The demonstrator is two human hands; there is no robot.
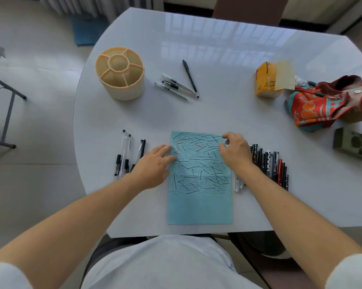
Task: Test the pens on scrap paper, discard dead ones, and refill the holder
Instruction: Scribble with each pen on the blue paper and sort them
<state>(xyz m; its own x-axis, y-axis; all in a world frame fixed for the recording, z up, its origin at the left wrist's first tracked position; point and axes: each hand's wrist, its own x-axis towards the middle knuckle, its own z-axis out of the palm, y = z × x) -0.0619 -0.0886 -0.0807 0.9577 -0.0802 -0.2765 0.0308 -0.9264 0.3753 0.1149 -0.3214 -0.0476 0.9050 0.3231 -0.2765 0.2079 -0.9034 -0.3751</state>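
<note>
A light blue scrap paper [199, 201] covered with black and red pen strokes lies at the table's near edge. My left hand [155, 163] rests flat on its left edge, fingers straight. My right hand [235, 151] hovers over the paper's upper right, fingers loosely curled, holding nothing I can see. A row of several dark pens [271, 165] lies right of the paper. Three clear pens with black caps [125, 155] lie to the left. Several more pens [179, 84] lie farther back, beside the empty beige pen holder [120, 74] with its divided compartments.
An orange-yellow paper bag [268, 80] and a red patterned cloth pouch [322, 103] sit at the back right of the white table [217, 113]. A small olive box [353, 142] is at the right edge. A chair stands beyond the table.
</note>
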